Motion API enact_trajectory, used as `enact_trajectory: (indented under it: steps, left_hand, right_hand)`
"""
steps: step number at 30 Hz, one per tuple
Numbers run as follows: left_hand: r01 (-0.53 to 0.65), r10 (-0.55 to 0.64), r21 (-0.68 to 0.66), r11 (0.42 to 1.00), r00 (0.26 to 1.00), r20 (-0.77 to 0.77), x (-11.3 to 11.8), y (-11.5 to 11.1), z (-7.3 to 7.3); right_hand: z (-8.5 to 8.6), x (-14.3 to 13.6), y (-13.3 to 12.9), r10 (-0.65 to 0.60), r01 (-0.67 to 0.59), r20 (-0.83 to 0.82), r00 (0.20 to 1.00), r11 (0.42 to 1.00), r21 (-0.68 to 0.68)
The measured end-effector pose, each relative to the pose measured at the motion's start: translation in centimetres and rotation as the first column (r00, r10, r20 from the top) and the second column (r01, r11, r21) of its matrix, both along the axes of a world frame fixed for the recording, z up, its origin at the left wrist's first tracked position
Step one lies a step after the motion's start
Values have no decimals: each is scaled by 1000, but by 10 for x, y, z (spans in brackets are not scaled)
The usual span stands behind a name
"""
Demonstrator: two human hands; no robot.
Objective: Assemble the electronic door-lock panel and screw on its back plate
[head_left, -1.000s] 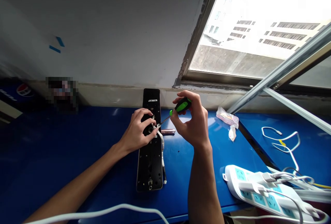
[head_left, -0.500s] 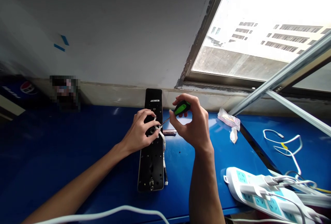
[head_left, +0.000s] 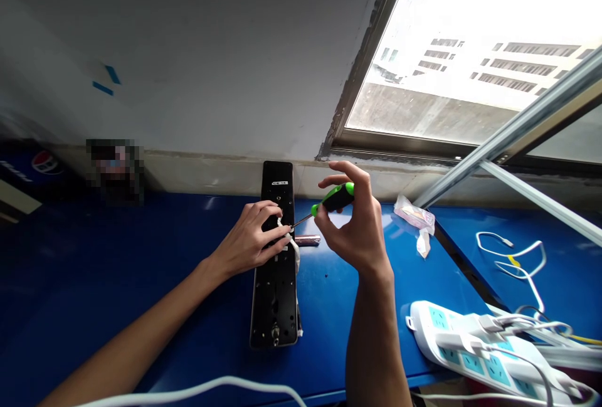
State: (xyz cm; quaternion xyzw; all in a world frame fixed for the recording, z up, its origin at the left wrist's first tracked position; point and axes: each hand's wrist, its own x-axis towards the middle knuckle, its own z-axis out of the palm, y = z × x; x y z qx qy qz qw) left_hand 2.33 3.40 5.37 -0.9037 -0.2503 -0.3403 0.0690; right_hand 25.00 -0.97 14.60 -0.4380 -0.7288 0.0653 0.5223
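Note:
A long black panel (head_left: pixel 275 294) with several holes lies lengthwise on the blue table (head_left: pixel 94 281). My left hand (head_left: pixel 251 241) rests on its middle, fingers pinching a white cable (head_left: pixel 292 245) that runs down the panel's right edge. My right hand (head_left: pixel 352 222) grips a green-handled screwdriver (head_left: pixel 335 199); its thin tip points left and down at the panel just by my left fingertips. A small metal cylinder (head_left: pixel 306 240) lies on the table right beside the panel, under the screwdriver.
A crumpled wrapper (head_left: pixel 414 216) lies right of my right hand. A white power strip (head_left: pixel 470 350) with plugs and cables sits at the lower right, a white looped cable (head_left: pixel 512 256) beyond it. A white cord (head_left: pixel 188 388) crosses the near edge. The wall and window sill stand close behind.
My right hand has tilted the screwdriver, its handle shifting slightly right and up. My left hand stays on the panel and cable. The view has shifted a little.

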Motion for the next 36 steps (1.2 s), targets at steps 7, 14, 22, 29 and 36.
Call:
enact_trajectory:
  steps: [7,14,22,29,36]
  left_hand:
    - [18,-18,16,1000,1000,-24,-2,2,0]
    - [25,-24,24,999,999,-25,-4,2,0]
    - [22,-21,7,1000,999,-31,-4,2,1]
    - [20,-19,20,1000,999,-41,-4,2,1]
    - [25,-24,24,999,998,-51,-5,2,1]
  right_hand:
    - [1,-1,0,23,-24,-2,1000,1000,-18]
    - [5,-1,-4,44,-44,21,999,999,-14]
    - [4,-4,-3,50,-50,0,999,999,-13]
    - [4,-2,-4,28,-29,-25,999,999,-27]
    - [2,-1,-2,-14,14,-31,999,1000,-18]
